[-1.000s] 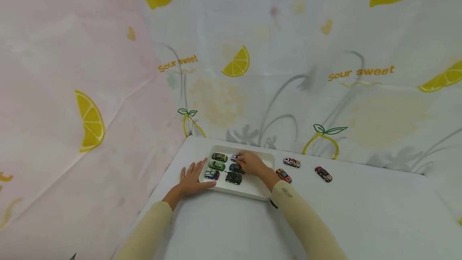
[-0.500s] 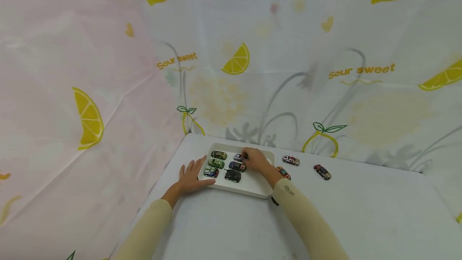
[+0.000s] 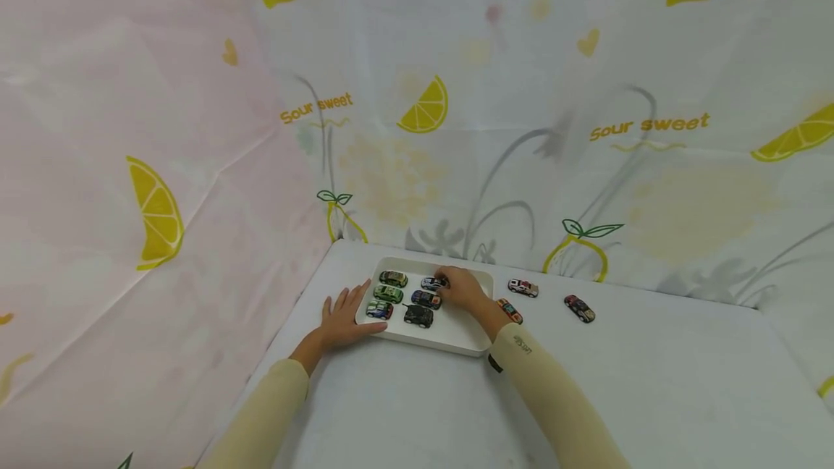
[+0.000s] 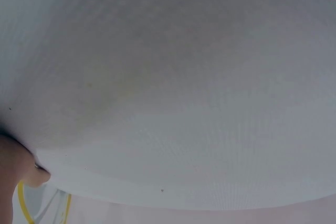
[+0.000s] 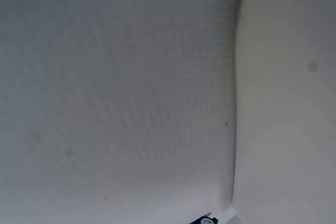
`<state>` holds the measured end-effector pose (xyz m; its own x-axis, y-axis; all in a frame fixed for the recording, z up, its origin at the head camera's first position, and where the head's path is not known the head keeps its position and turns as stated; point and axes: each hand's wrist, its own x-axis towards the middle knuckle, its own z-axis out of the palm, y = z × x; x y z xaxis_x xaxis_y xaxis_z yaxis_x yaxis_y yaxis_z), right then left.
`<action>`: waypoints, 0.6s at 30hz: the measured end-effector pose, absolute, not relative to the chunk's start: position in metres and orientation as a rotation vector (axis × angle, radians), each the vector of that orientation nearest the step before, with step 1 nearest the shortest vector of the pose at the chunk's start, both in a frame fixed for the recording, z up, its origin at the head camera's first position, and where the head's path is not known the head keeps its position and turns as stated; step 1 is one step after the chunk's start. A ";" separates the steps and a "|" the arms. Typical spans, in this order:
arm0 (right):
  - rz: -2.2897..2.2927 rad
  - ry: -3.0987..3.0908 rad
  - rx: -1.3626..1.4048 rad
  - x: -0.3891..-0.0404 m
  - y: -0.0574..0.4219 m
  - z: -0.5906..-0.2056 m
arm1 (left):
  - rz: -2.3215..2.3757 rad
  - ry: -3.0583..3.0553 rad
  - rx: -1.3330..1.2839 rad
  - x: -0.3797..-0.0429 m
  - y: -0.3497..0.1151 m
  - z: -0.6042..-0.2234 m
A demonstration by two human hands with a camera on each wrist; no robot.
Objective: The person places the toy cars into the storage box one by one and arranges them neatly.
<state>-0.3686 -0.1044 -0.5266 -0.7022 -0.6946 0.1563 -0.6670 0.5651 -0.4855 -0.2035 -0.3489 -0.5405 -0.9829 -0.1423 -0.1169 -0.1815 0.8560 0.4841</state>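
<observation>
Both hands are at a white tray on a white table. Inside it, toy cars stand in two columns. The left one holds a dark green-yellow car, a green car and a white-blue-green car. To its right are a black toy vehicle, a dark blue car and, at the back, a white-black toy car. My right hand pinches that last car's right end, its fingertips partly hidden. My left hand rests spread against the tray's left side, thumb along the front rim.
Right of the tray lie a white-red toy car, an orange-red one and a dark red-black one. A black object is partly covered by the right sleeve. Lemon-printed cloth walls rise behind and at left.
My right hand has shifted slightly right, uncovering more of the white-black car and the dark blue one. In the last half second it has barely moved. The left hand stays at the tray.
</observation>
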 end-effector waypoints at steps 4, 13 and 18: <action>-0.807 2.742 -1.223 -0.368 -0.106 -0.528 | 0.773 2.959 -0.259 -0.203 -0.350 -0.542; -0.791 2.758 -1.206 -0.363 -0.101 -0.525 | 0.819 2.973 -0.215 -0.202 -0.347 -0.549; -0.819 2.816 -1.264 -0.361 -0.095 -0.515 | 0.783 2.975 -0.225 -0.205 -0.354 -0.553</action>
